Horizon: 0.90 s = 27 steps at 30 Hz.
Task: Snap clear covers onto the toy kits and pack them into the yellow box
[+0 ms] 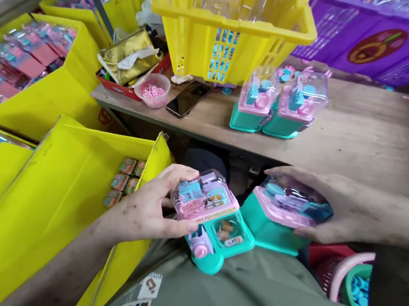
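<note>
Over my lap, my left hand (158, 207) grips a pink and teal toy set (215, 218) by its clear-topped end. Its front shows a small window with brown pieces and a purple and pink part. My right hand (323, 196) is wrapped round the clear dome of a second pink and teal toy set (277, 219), which is tilted on its side. The two teal bases touch or nearly touch. On the bench (372, 131) beyond stand two similar toy sets, one (258, 98) left of the other (297, 102).
A yellow basket (233, 19) and a purple crate (378, 48) stand behind. A phone (188, 98) lies near a bowl of pink pieces (154, 91). Yellow boxes (61, 181) fill the left side. Baskets with blue pieces (361, 293) sit low at the right.
</note>
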Tool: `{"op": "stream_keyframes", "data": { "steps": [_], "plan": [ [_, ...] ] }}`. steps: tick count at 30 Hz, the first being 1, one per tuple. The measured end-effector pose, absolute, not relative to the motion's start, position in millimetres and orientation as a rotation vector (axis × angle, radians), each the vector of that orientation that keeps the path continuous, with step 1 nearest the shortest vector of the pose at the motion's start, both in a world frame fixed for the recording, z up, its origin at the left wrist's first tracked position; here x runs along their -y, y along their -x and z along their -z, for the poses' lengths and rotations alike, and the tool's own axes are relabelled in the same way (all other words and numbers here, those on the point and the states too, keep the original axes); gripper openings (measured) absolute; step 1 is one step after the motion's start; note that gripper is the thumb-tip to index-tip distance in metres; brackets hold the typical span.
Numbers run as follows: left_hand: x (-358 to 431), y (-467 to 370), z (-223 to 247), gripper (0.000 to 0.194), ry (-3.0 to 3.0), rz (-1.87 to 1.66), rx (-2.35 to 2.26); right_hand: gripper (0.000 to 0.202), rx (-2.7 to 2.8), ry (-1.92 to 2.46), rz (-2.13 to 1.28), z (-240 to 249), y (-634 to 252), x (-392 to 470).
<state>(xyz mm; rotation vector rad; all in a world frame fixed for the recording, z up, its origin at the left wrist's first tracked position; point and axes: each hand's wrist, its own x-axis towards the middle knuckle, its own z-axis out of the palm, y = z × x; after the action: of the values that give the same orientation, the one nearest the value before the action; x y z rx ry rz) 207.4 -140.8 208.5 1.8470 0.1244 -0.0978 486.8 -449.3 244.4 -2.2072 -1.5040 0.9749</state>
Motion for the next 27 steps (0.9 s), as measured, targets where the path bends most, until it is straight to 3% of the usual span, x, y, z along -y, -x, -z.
{"op": "stream_keyframes", "data": {
  "steps": [4, 9, 15, 17, 20, 22, 27],
  "plan": [
    [131, -220, -213, 0.082, -2.054, 0.088, -0.038, 0.101, 1.528, 2.209, -0.993, -250, -484, 441],
    [109, -248, -237, 0.103, -1.899, 0.456, 0.107, 0.105, 1.537, 2.182, -0.983, -251, -481, 441],
    [111, -274, -262, 0.067, -1.911, 0.615, 0.044, 0.104, 1.512, 2.158, -0.965, -249, -478, 443],
    [118, -276, -262, 0.082, -2.021, 0.559, 0.055, 0.104, 1.507, 2.171, -0.960, -249, -477, 442],
    [124, -277, -257, 0.124, -2.067, 0.553, 0.140, 0.103, 1.506, 2.198, -0.961, -250, -478, 442],
    [123, -279, -251, 0.133, -2.069, 0.592, 0.168, 0.101, 1.496, 2.224, -0.988, -251, -479, 445],
    [113, -284, -233, 0.105, -1.964, 0.605, 0.163, 0.096, 1.510, 2.205, -0.959, -256, -485, 443]
  ]
}}
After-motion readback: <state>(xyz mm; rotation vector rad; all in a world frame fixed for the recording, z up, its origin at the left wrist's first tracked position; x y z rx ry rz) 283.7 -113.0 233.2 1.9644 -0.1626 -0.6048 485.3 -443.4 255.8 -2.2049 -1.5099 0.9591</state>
